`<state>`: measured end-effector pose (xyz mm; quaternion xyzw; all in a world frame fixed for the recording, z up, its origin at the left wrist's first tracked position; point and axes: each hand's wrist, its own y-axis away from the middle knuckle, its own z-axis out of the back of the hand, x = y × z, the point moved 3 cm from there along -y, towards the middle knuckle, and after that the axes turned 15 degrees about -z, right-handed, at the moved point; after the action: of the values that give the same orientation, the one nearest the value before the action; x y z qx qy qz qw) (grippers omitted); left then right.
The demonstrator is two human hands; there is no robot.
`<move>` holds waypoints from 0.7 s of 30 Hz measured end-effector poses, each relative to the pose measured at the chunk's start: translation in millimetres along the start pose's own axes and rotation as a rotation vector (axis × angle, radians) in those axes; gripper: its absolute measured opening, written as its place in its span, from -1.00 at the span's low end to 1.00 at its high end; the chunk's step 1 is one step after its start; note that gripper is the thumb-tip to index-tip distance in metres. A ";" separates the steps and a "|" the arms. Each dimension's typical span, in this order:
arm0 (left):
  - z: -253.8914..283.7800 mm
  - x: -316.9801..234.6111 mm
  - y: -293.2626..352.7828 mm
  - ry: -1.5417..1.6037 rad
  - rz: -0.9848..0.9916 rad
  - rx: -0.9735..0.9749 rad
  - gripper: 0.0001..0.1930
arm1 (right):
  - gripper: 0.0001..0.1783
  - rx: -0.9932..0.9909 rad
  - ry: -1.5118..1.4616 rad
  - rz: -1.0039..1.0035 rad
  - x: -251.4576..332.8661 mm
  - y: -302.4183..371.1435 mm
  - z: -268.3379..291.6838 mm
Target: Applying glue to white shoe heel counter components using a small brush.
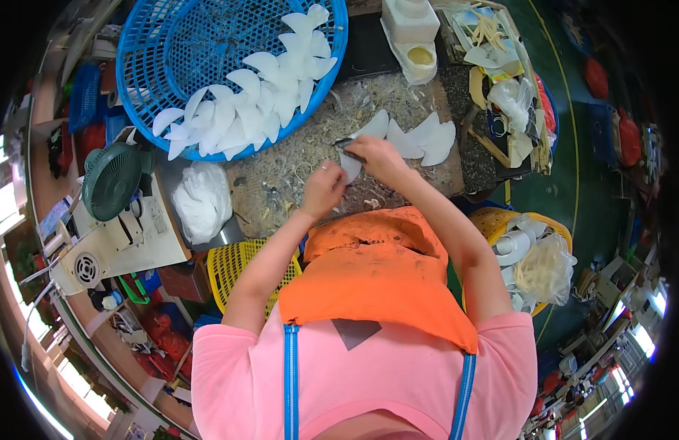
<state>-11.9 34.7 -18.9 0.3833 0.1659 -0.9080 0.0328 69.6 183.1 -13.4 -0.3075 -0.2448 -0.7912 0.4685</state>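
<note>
A small white curved piece (350, 167) lies between my hands over the worn work board (281, 189). At its edge, the fingers of my left hand (325, 191) are closed in a pinch. My right hand (380, 158) is closed on a short dark tool (344, 143), whose tip points left; its exact kind is too small to make out. Just beyond the right hand, another white piece (374, 125) rests on the board. To its right, several more white pieces (422, 139) overlap in a loose cluster.
At the far left, a big blue basket (158, 121) holds overlapping white pieces. A white pot (420, 62) with yellowish contents stands at the back, beside a cluttered tray (519, 81). Yellow baskets (233, 275) flank my body. A green fan (114, 180) and white bag (202, 202) sit left.
</note>
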 end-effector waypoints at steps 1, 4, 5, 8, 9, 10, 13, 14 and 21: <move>10.3 11.7 -0.5 -0.078 0.104 -0.081 -0.79 | -0.71 0.007 0.000 0.007 2.0 8.5 -3.6; 23.8 27.8 -26.4 -0.198 0.050 -0.070 -0.78 | -0.70 0.032 0.151 0.073 10.9 47.9 -11.7; 24.7 27.4 -36.1 -0.222 -0.023 -0.032 -0.79 | -0.70 0.039 0.138 0.122 12.9 56.1 -14.1; 18.9 33.8 -53.9 -0.284 0.021 0.236 -0.77 | -0.67 0.136 0.159 0.182 17.2 63.3 -16.3; 16.9 34.4 -58.3 -0.297 0.023 0.229 -0.77 | -0.66 0.215 0.194 0.178 17.2 62.0 -17.8; 13.9 37.0 -59.5 -0.359 -0.025 0.300 -0.77 | -0.66 0.212 0.193 0.205 18.9 63.1 -17.6; 5.7 43.2 -53.3 -0.443 -0.076 0.355 -0.78 | -0.71 0.299 0.082 0.182 16.2 66.7 -10.5; 3.7 45.5 -49.5 -0.446 -0.091 0.292 -0.77 | -0.76 0.240 0.023 -0.080 10.2 61.1 -2.5; 18.2 36.4 -37.5 0.045 0.184 0.417 -0.78 | -0.79 -0.118 -0.209 -0.493 -25.2 39.6 41.8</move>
<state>-57.0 66.5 -22.4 0.4156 -0.0604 -0.9070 0.0319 125.0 208.8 1.4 -0.3455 -0.3127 -0.8582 0.2153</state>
